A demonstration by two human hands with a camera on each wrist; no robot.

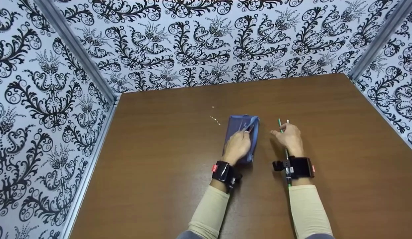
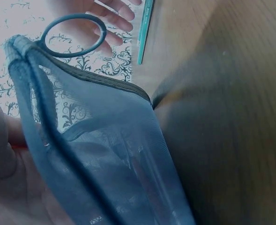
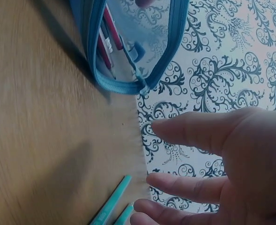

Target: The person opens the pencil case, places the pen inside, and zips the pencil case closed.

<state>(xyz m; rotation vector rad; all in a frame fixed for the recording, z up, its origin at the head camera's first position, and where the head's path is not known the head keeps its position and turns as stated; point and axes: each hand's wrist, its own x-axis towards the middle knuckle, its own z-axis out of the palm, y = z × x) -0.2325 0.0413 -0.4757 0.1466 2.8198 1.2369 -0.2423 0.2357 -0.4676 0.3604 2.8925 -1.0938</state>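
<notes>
A blue mesh zip pencil pouch (image 1: 233, 127) lies on the table with its zip side open toward the right. My left hand (image 1: 238, 146) grips the pouch by its near part, and the thumb and palm show beside the mesh (image 2: 128, 154) in the left wrist view. Inside, red-and-white pencils or pens (image 3: 110, 30) show through the mouth. My right hand (image 1: 290, 136) hovers over slim green pencils (image 3: 110, 204) right of the pouch, fingers spread and apart from the thumb, nothing held. The pencils are partly hidden beneath that hand and wrist.
Small pale crumbs (image 1: 215, 119) are scattered on the brown wooden table (image 1: 159, 142) left of the pouch. Black-and-white patterned panels (image 1: 199, 43) wall in the back and both sides. A loop (image 2: 74, 35) sticks out from the pouch's end.
</notes>
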